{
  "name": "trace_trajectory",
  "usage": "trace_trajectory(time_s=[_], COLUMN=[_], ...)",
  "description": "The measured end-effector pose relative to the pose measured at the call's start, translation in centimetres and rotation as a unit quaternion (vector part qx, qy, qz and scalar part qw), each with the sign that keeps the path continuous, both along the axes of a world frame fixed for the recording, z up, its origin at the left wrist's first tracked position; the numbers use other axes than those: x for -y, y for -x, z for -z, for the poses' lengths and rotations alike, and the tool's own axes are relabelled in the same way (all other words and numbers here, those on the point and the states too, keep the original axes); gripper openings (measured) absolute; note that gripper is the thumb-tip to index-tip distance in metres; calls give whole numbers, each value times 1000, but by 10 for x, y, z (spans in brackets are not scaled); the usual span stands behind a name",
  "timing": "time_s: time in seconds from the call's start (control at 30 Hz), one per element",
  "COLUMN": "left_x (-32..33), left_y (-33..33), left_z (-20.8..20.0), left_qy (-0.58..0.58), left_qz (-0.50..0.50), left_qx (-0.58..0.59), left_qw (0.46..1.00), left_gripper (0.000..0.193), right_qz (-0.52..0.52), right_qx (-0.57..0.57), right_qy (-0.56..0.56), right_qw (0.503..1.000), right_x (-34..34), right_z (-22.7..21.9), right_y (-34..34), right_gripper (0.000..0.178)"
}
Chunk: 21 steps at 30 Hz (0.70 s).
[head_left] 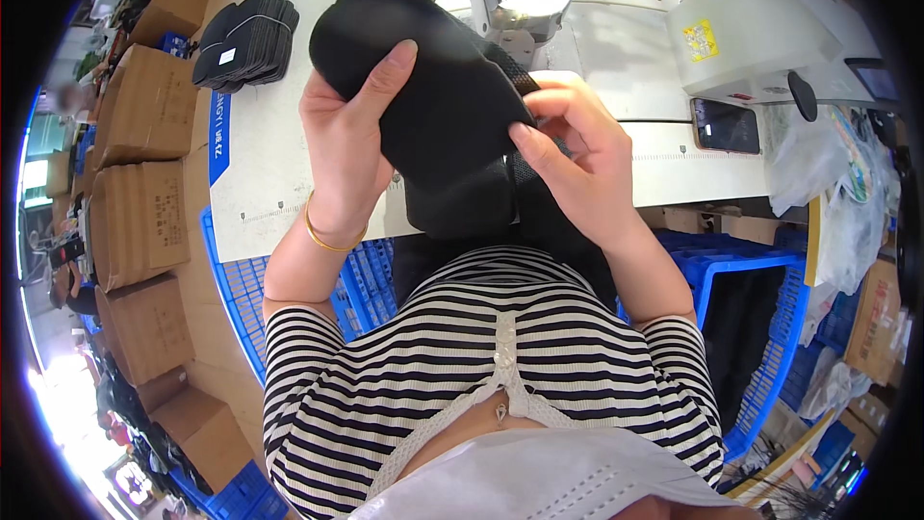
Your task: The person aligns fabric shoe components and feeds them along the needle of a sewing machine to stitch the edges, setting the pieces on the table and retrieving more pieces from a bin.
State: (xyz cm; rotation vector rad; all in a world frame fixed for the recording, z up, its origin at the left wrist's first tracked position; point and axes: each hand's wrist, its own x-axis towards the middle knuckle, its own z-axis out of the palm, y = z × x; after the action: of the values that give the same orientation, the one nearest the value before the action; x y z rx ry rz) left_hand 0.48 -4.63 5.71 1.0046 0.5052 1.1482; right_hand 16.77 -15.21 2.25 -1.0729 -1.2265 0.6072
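Observation:
A black padded fabric piece [433, 87], rounded and roughly sole-shaped, is held up over the front of the white worktable. My left hand [351, 130] grips its left side, thumb on top and fingers beneath. At its right edge my right hand [582, 144] pinches the piece between thumb and fingers, where a strip of black mesh [516, 72] shows behind it. Below hangs more black material [462, 202] over the table's near edge; whether it joins the held piece I cannot tell. Just beyond stands the sewing machine head [515, 14], apart from the piece.
A tied stack of black pieces [245, 43] lies on the table's far left. A phone [726, 125] rests at the right. Blue plastic crates [751, 265] stand under both sides, the right one holding dark material. Cardboard boxes [144, 221] line the left floor.

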Motion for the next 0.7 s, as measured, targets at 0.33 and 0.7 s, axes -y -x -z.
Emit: trace_trajectory(time_s=[0.33, 0.7], left_x=[-11, -68], left_y=[4, -19], left_z=[4, -10], left_qy=[3, -34], left_qz=[-11, 46], left_qx=[-23, -124], left_qw=[1000, 991], left_gripper=[20, 24], right_qz=[17, -67], right_qx=[-105, -132], right_qy=[29, 155], right_qw=[994, 977], right_x=[9, -13], right_z=[5, -15], right_y=[7, -6], right_gripper=[9, 21])
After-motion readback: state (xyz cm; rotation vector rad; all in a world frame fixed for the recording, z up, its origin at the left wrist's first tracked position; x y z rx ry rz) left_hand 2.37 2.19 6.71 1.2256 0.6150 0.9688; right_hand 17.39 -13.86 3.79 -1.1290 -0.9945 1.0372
